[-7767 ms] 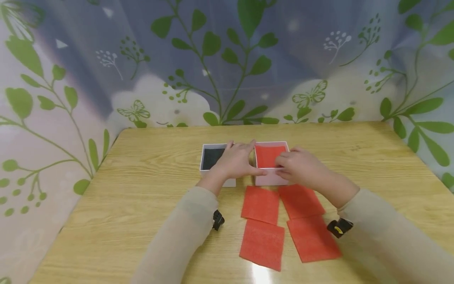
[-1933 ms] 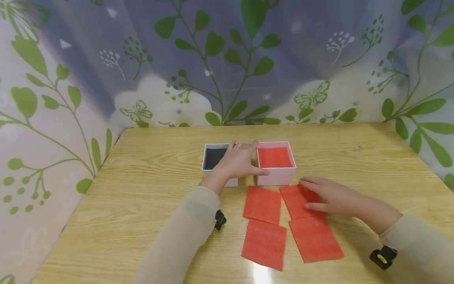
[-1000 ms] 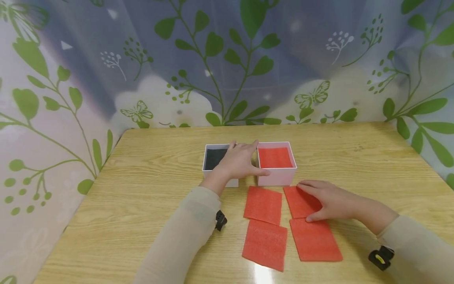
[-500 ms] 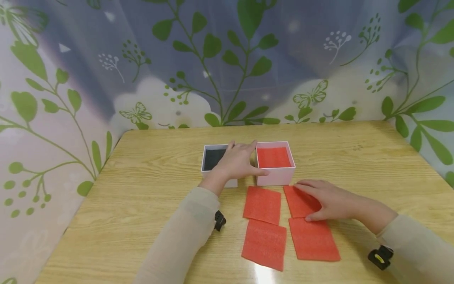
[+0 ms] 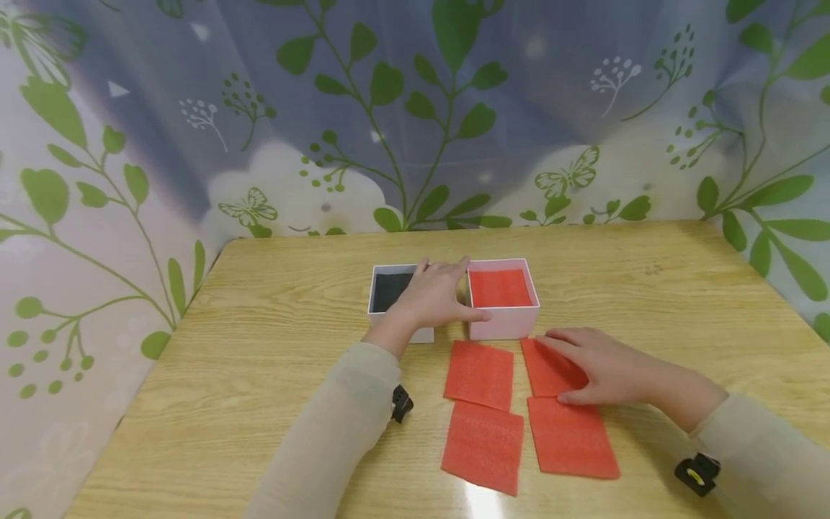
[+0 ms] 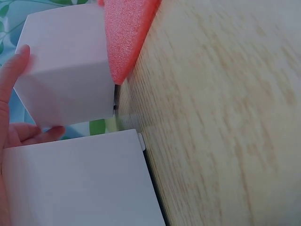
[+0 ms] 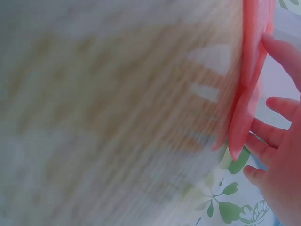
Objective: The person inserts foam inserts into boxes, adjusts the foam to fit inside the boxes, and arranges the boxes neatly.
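My left hand (image 5: 433, 294) holds the left side of a pink box (image 5: 504, 324), its thumb (image 6: 16, 66) on the front wall and its other fingers reaching round toward the back. That box has red material (image 5: 499, 288) inside. A second pale box (image 5: 424, 334) with black contents (image 5: 389, 288) stands just left, partly covered by the hand. My right hand (image 5: 609, 367) rests lightly spread on the far right red square cloth (image 5: 547, 371), thumb touching the near right red cloth (image 5: 573, 440). Two more red cloths (image 5: 480, 375) lie to the left in a column.
The wooden table (image 5: 227, 375) runs back to a curtain (image 5: 493, 130) printed with green leaves and butterflies. Black wrist cameras (image 5: 698, 473) sit on both sleeves.
The right hand has left the pink box's right side and come down onto the right-hand cloths. Those cloths have shifted slightly. The left hand has stayed on the box.
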`<action>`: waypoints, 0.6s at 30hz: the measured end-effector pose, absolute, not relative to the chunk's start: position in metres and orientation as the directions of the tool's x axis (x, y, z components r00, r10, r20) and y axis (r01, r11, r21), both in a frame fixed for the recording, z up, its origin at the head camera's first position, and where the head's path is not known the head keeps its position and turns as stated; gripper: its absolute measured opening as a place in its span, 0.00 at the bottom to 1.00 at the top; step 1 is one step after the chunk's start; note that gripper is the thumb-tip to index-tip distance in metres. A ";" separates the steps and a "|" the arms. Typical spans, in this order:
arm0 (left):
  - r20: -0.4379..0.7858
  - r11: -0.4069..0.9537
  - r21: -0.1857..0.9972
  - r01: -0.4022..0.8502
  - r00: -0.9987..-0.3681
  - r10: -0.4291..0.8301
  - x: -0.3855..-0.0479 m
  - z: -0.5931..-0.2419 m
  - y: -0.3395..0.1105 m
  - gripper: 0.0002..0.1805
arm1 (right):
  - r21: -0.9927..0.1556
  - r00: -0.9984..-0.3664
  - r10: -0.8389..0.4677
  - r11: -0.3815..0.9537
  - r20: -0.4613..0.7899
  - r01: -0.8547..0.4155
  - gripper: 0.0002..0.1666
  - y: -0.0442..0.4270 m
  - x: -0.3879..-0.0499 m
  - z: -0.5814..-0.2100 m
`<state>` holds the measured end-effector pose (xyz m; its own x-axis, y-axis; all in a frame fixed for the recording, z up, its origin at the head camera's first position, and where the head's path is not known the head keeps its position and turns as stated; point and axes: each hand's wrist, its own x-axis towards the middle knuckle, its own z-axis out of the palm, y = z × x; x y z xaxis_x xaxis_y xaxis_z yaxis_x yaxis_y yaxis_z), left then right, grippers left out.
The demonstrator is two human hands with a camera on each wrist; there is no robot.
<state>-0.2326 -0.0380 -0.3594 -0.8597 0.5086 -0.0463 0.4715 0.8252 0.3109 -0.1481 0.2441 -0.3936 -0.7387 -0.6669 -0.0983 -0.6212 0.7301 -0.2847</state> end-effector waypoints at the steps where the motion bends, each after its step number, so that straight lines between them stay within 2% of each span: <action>1: -0.047 0.825 0.312 0.471 -0.860 0.508 -0.233 -0.360 -0.038 0.59 | -0.274 -0.736 -0.670 0.728 -0.092 -0.628 0.48 0.244 -0.147 -0.394; 9: -0.045 0.826 0.306 0.473 -0.860 0.509 -0.232 -0.361 -0.038 0.58 | -0.194 -0.734 -0.677 0.729 -0.057 -0.657 0.47 0.244 -0.146 -0.397; 18: -0.053 0.828 0.299 0.474 -0.858 0.510 -0.232 -0.360 -0.036 0.58 | -0.177 -0.743 -0.670 0.731 -0.002 -0.659 0.48 0.246 -0.144 -0.387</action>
